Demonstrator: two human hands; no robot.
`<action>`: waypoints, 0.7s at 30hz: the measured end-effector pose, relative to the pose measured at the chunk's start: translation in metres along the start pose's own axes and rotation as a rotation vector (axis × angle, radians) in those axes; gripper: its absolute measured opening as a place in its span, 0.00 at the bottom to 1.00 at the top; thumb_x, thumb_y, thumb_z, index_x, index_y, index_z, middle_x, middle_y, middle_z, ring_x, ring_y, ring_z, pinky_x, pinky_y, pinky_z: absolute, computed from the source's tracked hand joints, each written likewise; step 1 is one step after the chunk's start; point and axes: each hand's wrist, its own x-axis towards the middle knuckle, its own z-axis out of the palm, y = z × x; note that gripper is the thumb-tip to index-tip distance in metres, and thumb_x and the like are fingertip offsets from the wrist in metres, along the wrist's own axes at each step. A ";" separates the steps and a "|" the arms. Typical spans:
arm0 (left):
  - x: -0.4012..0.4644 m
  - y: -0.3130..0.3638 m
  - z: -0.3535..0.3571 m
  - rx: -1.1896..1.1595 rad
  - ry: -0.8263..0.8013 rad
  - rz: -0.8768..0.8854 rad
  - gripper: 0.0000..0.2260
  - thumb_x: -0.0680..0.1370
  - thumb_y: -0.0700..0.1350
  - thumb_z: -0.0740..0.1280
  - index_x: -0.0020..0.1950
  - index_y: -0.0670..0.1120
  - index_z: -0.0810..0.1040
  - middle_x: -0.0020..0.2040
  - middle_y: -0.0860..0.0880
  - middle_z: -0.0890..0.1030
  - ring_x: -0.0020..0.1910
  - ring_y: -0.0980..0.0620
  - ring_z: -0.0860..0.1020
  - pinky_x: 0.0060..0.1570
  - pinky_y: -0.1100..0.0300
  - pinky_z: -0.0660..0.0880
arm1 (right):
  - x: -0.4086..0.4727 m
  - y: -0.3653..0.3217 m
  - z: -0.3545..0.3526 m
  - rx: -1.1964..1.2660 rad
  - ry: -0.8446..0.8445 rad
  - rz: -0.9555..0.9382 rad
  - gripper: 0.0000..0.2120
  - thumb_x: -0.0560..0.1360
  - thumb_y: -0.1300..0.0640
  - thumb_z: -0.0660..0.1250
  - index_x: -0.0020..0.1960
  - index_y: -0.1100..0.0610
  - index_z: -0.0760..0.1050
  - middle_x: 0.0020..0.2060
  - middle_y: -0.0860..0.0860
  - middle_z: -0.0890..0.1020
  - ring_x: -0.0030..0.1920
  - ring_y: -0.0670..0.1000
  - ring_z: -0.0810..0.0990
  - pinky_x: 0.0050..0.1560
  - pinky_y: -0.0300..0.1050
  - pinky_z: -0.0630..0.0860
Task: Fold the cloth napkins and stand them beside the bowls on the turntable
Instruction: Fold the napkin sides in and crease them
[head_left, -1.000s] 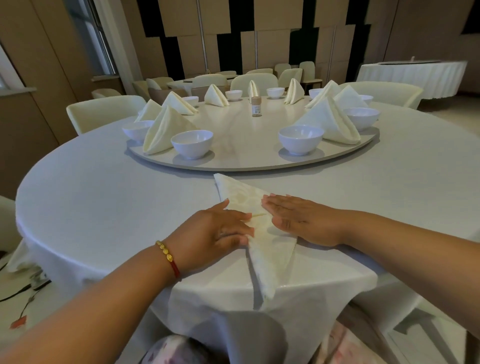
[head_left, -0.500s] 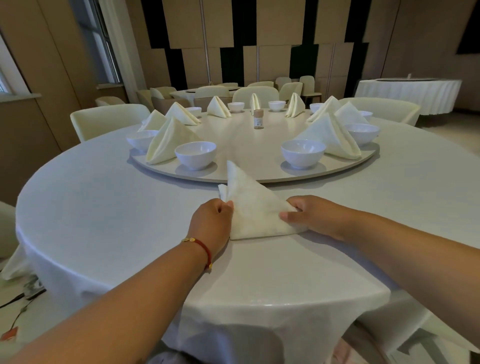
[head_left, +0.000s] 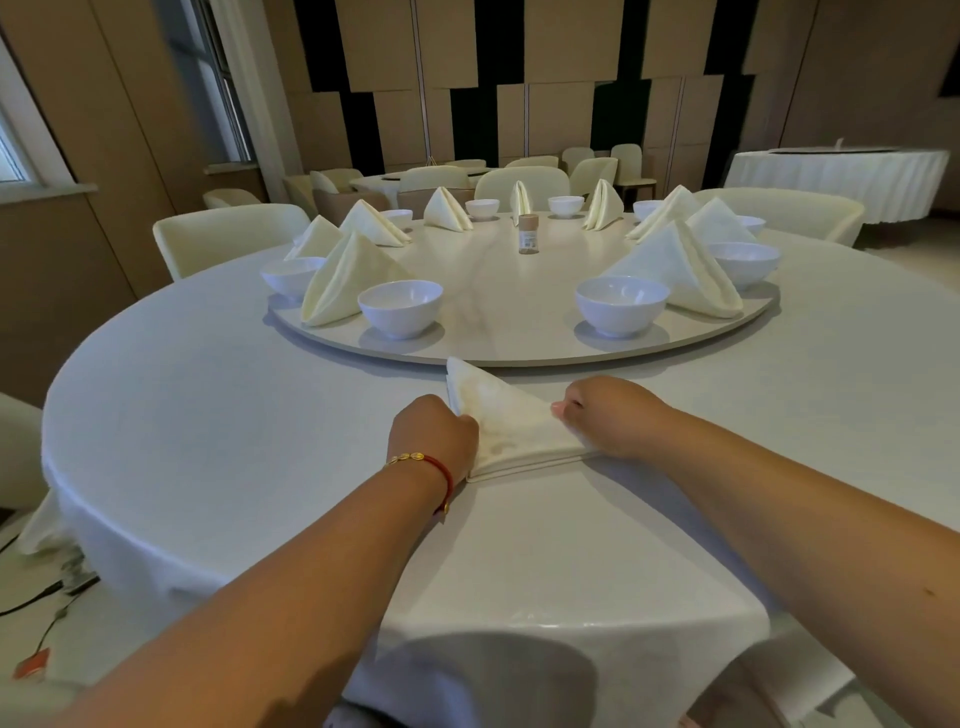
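A cream cloth napkin (head_left: 511, 423), folded into a triangle, lies on the white tablecloth just in front of the turntable (head_left: 519, 332). My left hand (head_left: 434, 434) grips its left edge with curled fingers. My right hand (head_left: 608, 415) pinches its right corner. White bowls (head_left: 400, 306) (head_left: 621, 304) stand on the turntable's near rim. Several folded napkins (head_left: 345, 278) (head_left: 680, 270) stand beside other bowls around the ring.
A small brown-capped bottle (head_left: 528, 235) stands at the turntable's centre. Cream chairs (head_left: 228, 236) ring the round table (head_left: 208, 415). Another skirted table (head_left: 841, 176) is at the far right. Cables lie on the floor at the lower left.
One second ago both hands lay flat on a long narrow napkin hanging over the table edge. It has since been folded into a compact triangle, which both hands now hold at its sides.
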 end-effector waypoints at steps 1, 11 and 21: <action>0.001 0.000 0.000 0.008 0.006 0.005 0.11 0.78 0.41 0.59 0.35 0.44 0.66 0.33 0.48 0.70 0.31 0.54 0.67 0.28 0.62 0.61 | 0.000 -0.002 0.002 -0.042 -0.003 0.020 0.19 0.83 0.51 0.52 0.35 0.56 0.63 0.34 0.51 0.68 0.40 0.53 0.70 0.39 0.45 0.64; 0.003 0.001 -0.002 -0.038 0.061 0.042 0.09 0.76 0.41 0.62 0.55 0.40 0.72 0.47 0.42 0.78 0.40 0.48 0.74 0.35 0.62 0.66 | 0.006 -0.011 0.010 -0.253 -0.012 0.025 0.08 0.82 0.56 0.52 0.47 0.55 0.68 0.41 0.51 0.72 0.44 0.55 0.72 0.45 0.45 0.70; 0.011 -0.006 -0.004 0.503 -0.238 0.633 0.29 0.81 0.60 0.49 0.78 0.48 0.52 0.79 0.50 0.48 0.78 0.52 0.44 0.75 0.47 0.42 | 0.007 -0.011 0.011 -0.210 0.013 0.027 0.08 0.82 0.55 0.53 0.48 0.55 0.68 0.43 0.51 0.73 0.45 0.54 0.72 0.45 0.45 0.70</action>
